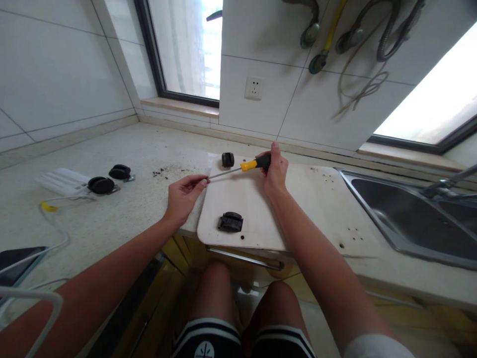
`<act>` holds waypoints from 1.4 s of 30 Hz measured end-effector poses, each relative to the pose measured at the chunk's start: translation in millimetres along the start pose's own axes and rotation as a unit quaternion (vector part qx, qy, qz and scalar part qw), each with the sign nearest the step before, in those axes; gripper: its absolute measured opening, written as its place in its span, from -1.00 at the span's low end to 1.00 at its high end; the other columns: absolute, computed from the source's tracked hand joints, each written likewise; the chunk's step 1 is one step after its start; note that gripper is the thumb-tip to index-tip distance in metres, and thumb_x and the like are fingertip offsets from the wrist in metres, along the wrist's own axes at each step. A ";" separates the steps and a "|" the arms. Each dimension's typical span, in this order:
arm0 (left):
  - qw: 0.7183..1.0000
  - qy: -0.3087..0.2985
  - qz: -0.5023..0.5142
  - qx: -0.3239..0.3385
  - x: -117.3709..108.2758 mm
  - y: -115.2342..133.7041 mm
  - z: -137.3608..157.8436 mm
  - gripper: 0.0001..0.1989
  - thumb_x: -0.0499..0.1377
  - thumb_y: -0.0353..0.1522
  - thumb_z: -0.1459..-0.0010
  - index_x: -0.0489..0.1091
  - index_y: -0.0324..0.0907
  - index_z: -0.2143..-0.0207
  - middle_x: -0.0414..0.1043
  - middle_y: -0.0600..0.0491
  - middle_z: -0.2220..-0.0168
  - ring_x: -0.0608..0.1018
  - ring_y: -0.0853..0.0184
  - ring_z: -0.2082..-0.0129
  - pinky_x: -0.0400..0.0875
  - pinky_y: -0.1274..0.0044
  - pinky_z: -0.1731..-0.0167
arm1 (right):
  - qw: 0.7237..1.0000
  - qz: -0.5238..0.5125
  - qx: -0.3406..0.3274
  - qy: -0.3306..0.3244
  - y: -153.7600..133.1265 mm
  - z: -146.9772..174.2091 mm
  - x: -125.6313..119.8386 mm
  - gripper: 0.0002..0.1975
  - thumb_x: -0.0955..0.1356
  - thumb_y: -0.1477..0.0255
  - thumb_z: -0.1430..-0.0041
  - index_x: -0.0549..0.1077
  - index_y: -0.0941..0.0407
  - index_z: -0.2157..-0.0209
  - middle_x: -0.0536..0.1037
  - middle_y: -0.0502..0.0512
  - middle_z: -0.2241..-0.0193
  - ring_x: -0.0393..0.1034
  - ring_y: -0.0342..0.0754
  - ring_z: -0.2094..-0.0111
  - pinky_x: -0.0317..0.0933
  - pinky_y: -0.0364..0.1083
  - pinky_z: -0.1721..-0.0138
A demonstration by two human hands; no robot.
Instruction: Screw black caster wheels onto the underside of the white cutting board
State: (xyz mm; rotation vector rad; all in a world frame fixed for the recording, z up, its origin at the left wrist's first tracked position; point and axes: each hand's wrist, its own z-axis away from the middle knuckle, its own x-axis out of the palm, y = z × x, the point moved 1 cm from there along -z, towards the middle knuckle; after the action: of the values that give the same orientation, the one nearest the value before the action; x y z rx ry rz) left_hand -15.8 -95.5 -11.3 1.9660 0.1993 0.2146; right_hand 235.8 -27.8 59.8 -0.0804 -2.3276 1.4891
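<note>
My right hand (276, 171) is closed around the black and yellow handle of a screwdriver (249, 165), its shaft pointing left. At the shaft's tip, the thumb and fingers of my left hand (186, 195) are pinched together; whatever is between them is too small to make out. Both hands are above a white board (257, 219) with rounded corners and small holes. Two black casters are on its left part: a far caster (227, 159) and a near caster (230, 222).
Two loose casters, one here (101, 185), lie on the left counter beside a white power strip (61, 181) with its cable. Several small screws (160, 172) are scattered behind my left hand. A steel sink (391, 214) is at right; hoses (383, 30) hang from the wall.
</note>
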 end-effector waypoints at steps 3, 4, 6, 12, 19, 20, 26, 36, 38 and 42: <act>1.000 0.002 -0.006 0.006 -0.6 -0.6 0.0 -0.52 0.54 -0.02 -0.10 0.73 -0.20 0.12 0.77 -0.16 0.16 0.78 0.07 0.12 0.69 0.22 -0.06 | 1.000 -0.004 0.002 -0.010 0.6 -0.5 -0.4 -0.23 0.44 -0.35 -0.13 0.60 0.14 0.56 0.37 -0.03 0.67 0.10 -0.25 0.66 -0.07 -0.15 0.64; 1.000 0.001 -0.009 0.010 -1.0 -1.0 0.1 -0.54 0.54 -0.03 -0.12 0.74 -0.20 0.12 0.77 -0.16 0.15 0.78 0.07 0.12 0.69 0.23 -0.06 | 1.000 -0.007 0.004 -0.014 0.7 -0.7 -0.8 -0.23 0.45 -0.34 -0.13 0.60 0.15 0.55 0.36 -0.03 0.67 0.09 -0.25 0.66 -0.09 -0.15 0.65; 1.000 -0.004 -0.012 0.015 -2.0 -2.2 0.5 -0.57 0.53 -0.05 -0.14 0.75 -0.19 0.12 0.78 -0.15 0.14 0.78 0.09 0.11 0.68 0.25 -0.05 | 1.000 -0.017 0.007 -0.024 0.7 -1.1 -1.6 -0.25 0.46 -0.32 -0.14 0.60 0.15 0.54 0.38 -0.03 0.64 0.10 -0.26 0.65 -0.10 -0.16 0.64; 1.000 0.001 -0.003 0.012 -2.9 -4.4 0.0 -0.59 0.54 -0.05 -0.14 0.75 -0.17 0.13 0.78 -0.12 0.14 0.77 0.10 0.12 0.68 0.27 -0.02 | 0.994 -0.077 0.017 -0.082 0.5 -1.5 -1.4 -0.36 0.53 -0.24 -0.08 0.58 0.11 0.44 0.56 0.02 0.40 0.35 -0.21 0.42 0.18 -0.22 0.49; 0.999 -0.023 0.013 0.037 0.0 -3.7 -3.1 -0.56 0.52 -0.09 -0.17 0.68 -0.16 0.02 0.74 -0.11 0.10 0.74 0.15 0.09 0.64 0.31 0.00 | 0.992 -0.100 0.041 -0.062 6.3 -7.1 0.2 -0.34 0.56 -0.23 -0.06 0.50 0.12 0.44 0.53 -0.03 0.48 0.26 -0.25 0.54 0.11 -0.21 0.58; 0.998 -0.034 0.013 0.041 0.2 -3.8 -3.3 -0.52 0.52 -0.11 -0.17 0.66 -0.16 -0.05 0.74 -0.12 0.06 0.73 0.16 0.08 0.63 0.34 0.03 | 0.993 -0.102 0.040 -0.050 6.2 -8.2 -0.3 -0.34 0.55 -0.24 -0.06 0.49 0.11 0.45 0.52 -0.03 0.49 0.25 -0.25 0.55 0.10 -0.22 0.59; 0.992 -0.074 -0.066 0.075 1.0 -3.0 -3.0 -0.56 0.45 -0.18 -0.23 0.62 -0.09 -0.12 0.65 -0.10 -0.10 0.64 0.23 0.08 0.54 0.41 0.16 | 0.993 -0.118 0.022 0.000 -5.0 -8.7 -3.8 -0.35 0.52 -0.24 -0.05 0.40 0.07 0.46 0.53 -0.07 0.51 0.26 -0.28 0.58 0.12 -0.24 0.62; 0.980 -0.119 -0.113 0.112 1.6 2.6 -2.3 -0.75 0.36 -0.25 -0.27 0.67 -0.12 0.04 0.56 -0.08 -0.09 0.58 0.36 0.26 0.52 0.47 0.30 | 0.976 -0.017 -0.182 -0.121 -86.5 26.8 27.0 -0.41 0.44 -0.05 -0.33 0.44 0.05 0.62 0.39 -0.06 0.64 0.26 -0.22 0.54 0.17 -0.16 0.45; 0.980 -0.122 -0.110 0.110 1.1 1.1 -3.2 -0.76 0.35 -0.26 -0.29 0.67 -0.12 0.03 0.56 -0.08 -0.10 0.58 0.36 0.26 0.53 0.48 0.29 | 0.940 0.081 -0.262 -0.201 -107.6 41.3 39.5 -0.33 0.36 -0.06 -0.47 0.47 0.06 0.63 0.36 -0.06 0.66 0.21 -0.22 0.57 0.12 -0.13 0.46; 0.981 -0.122 -0.106 0.110 1.9 -3.1 -5.2 -0.77 0.35 -0.31 -0.29 0.67 -0.12 0.03 0.55 -0.07 -0.08 0.56 0.37 0.28 0.52 0.49 0.33 | 0.887 0.184 -0.291 -0.308 -133.4 64.7 57.5 -0.35 0.37 -0.03 -0.51 0.50 0.10 0.59 0.36 -0.08 0.64 0.17 -0.24 0.57 0.03 -0.11 0.48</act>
State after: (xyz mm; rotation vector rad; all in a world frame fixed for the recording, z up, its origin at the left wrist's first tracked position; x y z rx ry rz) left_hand -15.4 -89.1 -11.9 2.1507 0.2783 -0.1955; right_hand 180.6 -128.2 170.2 -0.2471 -3.3842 0.9805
